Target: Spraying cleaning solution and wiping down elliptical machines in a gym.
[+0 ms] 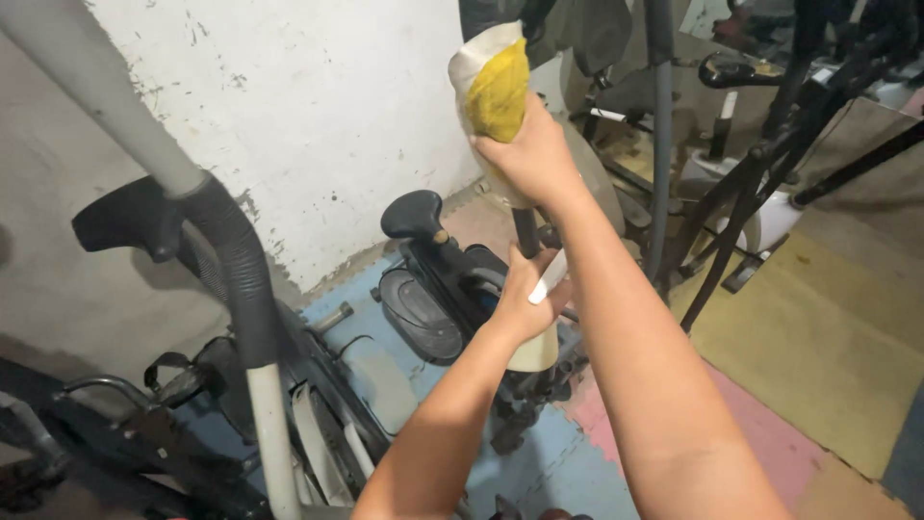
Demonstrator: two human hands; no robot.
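My right hand (pixel 532 152) is raised and presses a yellow cloth (pixel 498 89) against the cream upper part (pixel 474 56) of an exercise machine's upright column. Lower down, my left hand (pixel 527 292) grips the same column, its fingers wrapped around a white piece (pixel 550 277) of it. The dark post (pixel 526 234) of the column runs between the two hands. Both forearms reach up from the bottom of the view.
A grey handlebar with black ribbed grip (pixel 236 270) arcs across the left. A black pedal and dark flywheel housing (pixel 419 313) sit below by the stained white wall (pixel 308 116). More gym machines (pixel 760 144) crowd the upper right. Blue, pink and yellow floor mats (pixel 828 327) cover the ground.
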